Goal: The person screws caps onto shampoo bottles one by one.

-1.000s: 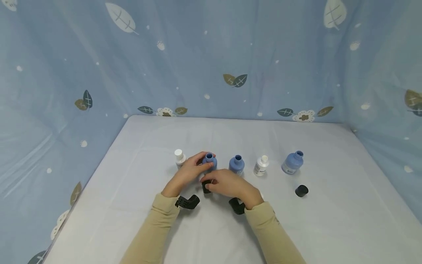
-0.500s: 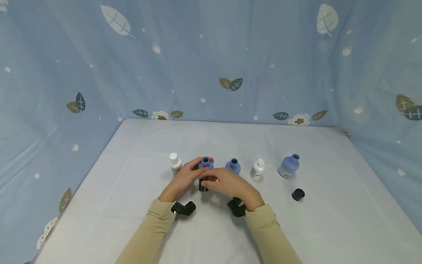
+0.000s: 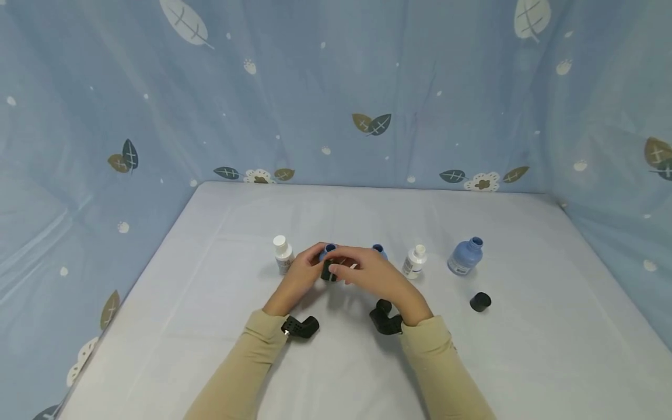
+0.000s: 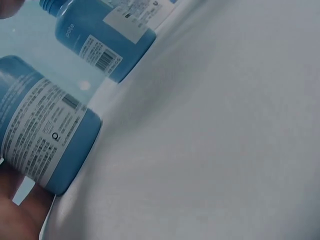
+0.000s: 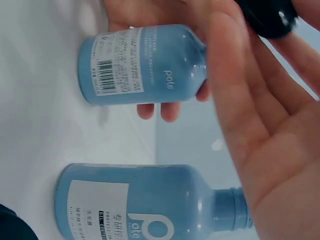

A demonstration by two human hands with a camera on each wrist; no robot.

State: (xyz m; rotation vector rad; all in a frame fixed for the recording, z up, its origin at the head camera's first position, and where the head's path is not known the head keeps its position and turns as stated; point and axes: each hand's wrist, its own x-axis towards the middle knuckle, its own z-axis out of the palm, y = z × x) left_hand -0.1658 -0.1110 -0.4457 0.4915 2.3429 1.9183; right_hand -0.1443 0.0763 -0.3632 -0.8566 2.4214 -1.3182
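My left hand (image 3: 300,275) grips an uncapped blue bottle (image 5: 150,62) that stands upright on the white table. Its label shows in the left wrist view, and the fingertips come out past its far side in the right wrist view. With thumb and fingers, my right hand (image 3: 370,273) pinches a black cap (image 3: 329,271), held near the bottle's neck. Just right of it stands a second uncapped blue bottle (image 5: 140,200), partly hidden behind my right hand in the head view.
A white bottle (image 3: 283,254) stands left of my left hand, another white bottle (image 3: 415,262) to the right. Farther right are a third open blue bottle (image 3: 465,256) and a loose black cap (image 3: 480,302). A dark rounded object (image 3: 384,305) lies by my right wrist. Patterned blue cloth (image 3: 315,105) hangs behind.
My right hand has lifted the black cap from in front of the gripped blue bottle up toward its neck. My left hand keeps its grip on the bottle.
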